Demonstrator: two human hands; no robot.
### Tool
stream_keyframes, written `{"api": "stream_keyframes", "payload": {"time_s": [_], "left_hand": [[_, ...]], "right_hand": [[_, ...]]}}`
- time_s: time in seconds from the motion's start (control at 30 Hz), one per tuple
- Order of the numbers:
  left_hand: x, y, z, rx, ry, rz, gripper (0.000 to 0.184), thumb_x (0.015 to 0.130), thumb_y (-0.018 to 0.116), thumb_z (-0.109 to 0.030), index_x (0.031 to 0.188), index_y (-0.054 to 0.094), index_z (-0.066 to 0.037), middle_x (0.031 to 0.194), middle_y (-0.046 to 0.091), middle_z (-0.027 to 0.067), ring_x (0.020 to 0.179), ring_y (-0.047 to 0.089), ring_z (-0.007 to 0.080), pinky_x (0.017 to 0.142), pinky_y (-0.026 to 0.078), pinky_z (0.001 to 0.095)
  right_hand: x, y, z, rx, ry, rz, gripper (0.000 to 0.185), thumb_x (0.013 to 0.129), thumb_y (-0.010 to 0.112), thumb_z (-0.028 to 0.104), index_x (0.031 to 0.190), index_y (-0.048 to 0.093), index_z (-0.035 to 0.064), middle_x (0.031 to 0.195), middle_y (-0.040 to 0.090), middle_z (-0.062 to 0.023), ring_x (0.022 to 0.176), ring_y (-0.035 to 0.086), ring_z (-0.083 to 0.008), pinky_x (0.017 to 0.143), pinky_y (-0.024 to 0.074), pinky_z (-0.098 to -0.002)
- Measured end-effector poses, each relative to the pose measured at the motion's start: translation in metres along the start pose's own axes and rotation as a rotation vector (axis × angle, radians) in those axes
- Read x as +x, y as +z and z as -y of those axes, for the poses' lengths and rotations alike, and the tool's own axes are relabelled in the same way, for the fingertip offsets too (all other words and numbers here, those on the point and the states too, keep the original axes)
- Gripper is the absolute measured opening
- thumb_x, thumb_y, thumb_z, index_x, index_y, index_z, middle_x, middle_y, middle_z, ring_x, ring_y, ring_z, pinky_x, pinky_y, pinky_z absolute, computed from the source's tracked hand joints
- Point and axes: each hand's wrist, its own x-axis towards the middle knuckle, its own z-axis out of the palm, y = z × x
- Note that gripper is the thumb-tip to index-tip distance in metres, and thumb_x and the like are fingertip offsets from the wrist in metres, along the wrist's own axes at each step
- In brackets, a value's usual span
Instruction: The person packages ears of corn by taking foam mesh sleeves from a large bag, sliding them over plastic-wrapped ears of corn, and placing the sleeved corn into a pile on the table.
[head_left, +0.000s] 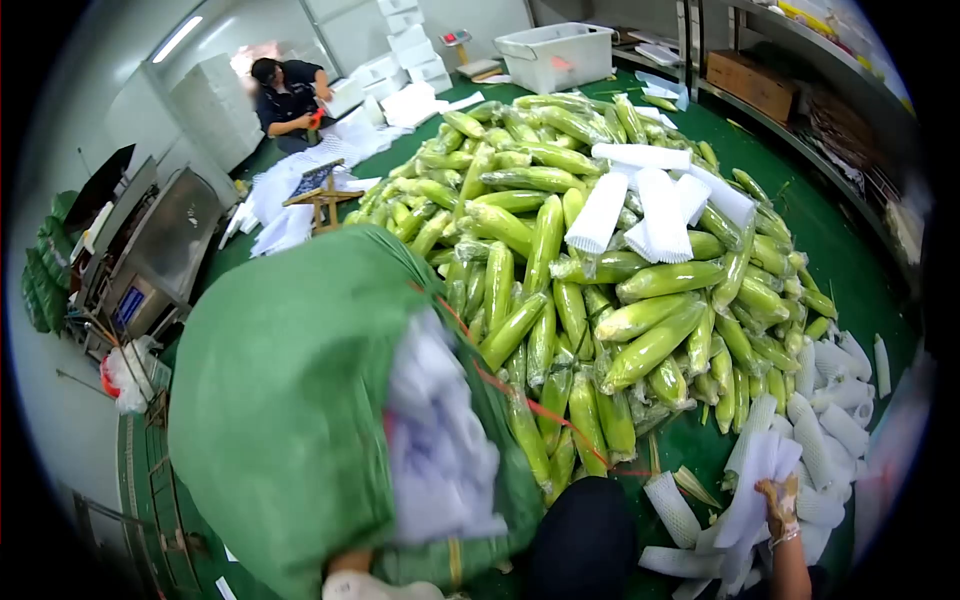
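Note:
At the lower right my right hand (780,508) has its fingers closed on a thin white foam sleeve (752,490), above a heap of white foam net sleeves (815,440). A large green sack (290,380) stands at the left front, blurred, with whitish material (440,440) showing through its opening. Below the sack, a bit of skin and something white (375,588) show at the bottom edge. I cannot tell if that is my left hand; no fingers are visible. In front lies a big pile of plastic-wrapped corn cobs (540,240), with several foam sleeves (660,215) on top.
A person (288,100) works at the back left near white foam boxes (415,50). Behind the pile stands a white plastic crate (555,55). Shelves (820,150) line the right side. A small wooden stool (322,195) is beyond the sack. Red string (550,412) crosses the near cobs.

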Motion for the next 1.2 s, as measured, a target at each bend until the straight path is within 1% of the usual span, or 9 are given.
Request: {"api": "stream_keyframes", "payload": {"time_s": [0.2,0.3,0.47,0.6,0.77,0.83,0.9,1.07,1.2], "left_hand": [[0.17,0.114,0.037,0.0,0.205,-0.239,0.097,0.062,0.077,-0.043,0.138,0.032,-0.003,0.132,0.043,0.0265,0.122,0.043,0.0397,0.1,0.037,0.0457],[0.136,0.103,0.018,0.047,0.13,-0.153,0.098,0.062,0.077,-0.04,0.139,0.03,-0.001,0.136,0.039,0.0277,0.125,0.039,0.0396,0.105,0.033,0.0437],[0.055,0.06,0.031,0.317,-0.056,0.068,0.095,0.062,0.074,-0.036,0.137,0.029,0.002,0.13,0.042,0.0303,0.122,0.041,0.043,0.104,0.033,0.0458],[0.033,0.067,0.048,0.364,0.033,0.034,0.091,0.065,0.072,-0.037,0.138,0.03,-0.001,0.133,0.04,0.0285,0.123,0.041,0.0426,0.103,0.034,0.0469],[-0.032,-0.003,-0.029,0.372,-0.066,-0.063,0.073,0.074,0.067,-0.036,0.136,0.04,-0.008,0.133,0.044,0.0239,0.119,0.044,0.0425,0.103,0.034,0.0444],[-0.078,-0.021,-0.032,0.111,0.269,0.075,0.061,0.076,0.068,-0.033,0.127,0.05,-0.006,0.126,0.049,0.0249,0.115,0.048,0.0409,0.099,0.038,0.0417],[-0.14,-0.067,-0.065,-0.016,0.457,0.114,0.049,0.076,0.069,-0.028,0.117,0.056,-0.005,0.114,0.056,0.0223,0.103,0.055,0.038,0.09,0.045,0.0404],[-0.213,-0.121,-0.12,-0.212,0.295,0.538,0.026,0.083,0.066,-0.02,0.1,0.064,0.0,0.091,0.063,0.0133,0.078,0.061,0.0225,0.074,0.049,0.0321],[-0.188,-0.101,-0.205,-0.539,0.261,0.895,0.026,0.088,0.061,-0.02,0.104,0.064,0.001,0.098,0.065,0.0075,0.092,0.06,0.0143,0.083,0.047,0.0288]], "right_hand": [[-0.038,0.05,0.031,0.056,-0.08,-0.213,0.066,0.074,0.069,0.008,0.13,0.034,0.0019,0.093,0.06,-0.013,0.083,0.061,-0.027,0.077,0.0528,-0.0364],[-0.018,0.06,-0.024,-0.727,0.086,-0.038,0.087,0.063,0.058,0.004,0.144,0.026,0.0106,0.113,0.055,-0.0242,0.095,0.057,-0.0417,0.08,0.0486,-0.0436],[0.016,0.044,-0.051,-0.969,0.062,0.177,0.096,0.066,0.065,0.01,0.147,0.015,0.017,0.123,0.049,-0.0231,0.1,0.056,-0.0423,0.087,0.0473,-0.0454],[0.02,0.028,-0.058,-1.019,-0.094,0.215,0.063,0.067,0.071,0.029,0.122,0.049,0.0055,0.111,0.056,-0.0196,0.099,0.057,-0.0377,0.085,0.0472,-0.0442],[0.045,-0.008,-0.002,-1.216,-0.243,0.299,0.055,0.067,0.071,0.047,0.1,0.058,0.0039,0.096,0.061,-0.0165,0.091,0.06,-0.0365,0.078,0.0488,-0.0423],[0.058,-0.034,0.015,-1.269,-0.324,0.323,0.054,0.071,0.072,0.044,0.098,0.056,0.0006,0.089,0.062,-0.0189,0.083,0.062,-0.034,0.069,0.0496,-0.0438],[0.132,-0.087,-0.087,-0.842,-0.581,0.115,0.045,0.083,0.064,0.038,0.107,0.054,0.0013,0.091,0.06,-0.0113,0.081,0.061,-0.0287,0.066,0.0499,-0.0399],[0.095,-0.088,0.034,-0.119,-0.758,-0.103,0.042,0.088,0.061,0.031,0.117,0.051,0.0028,0.099,0.057,-0.0057,0.086,0.057,-0.0216,0.074,0.0479,-0.0306],[0.023,-0.038,0.123,0.399,-0.233,0.217,0.048,0.083,0.067,0.033,0.119,0.05,0.0049,0.104,0.056,-0.0056,0.092,0.054,-0.0131,0.08,0.0456,-0.0259]]}}
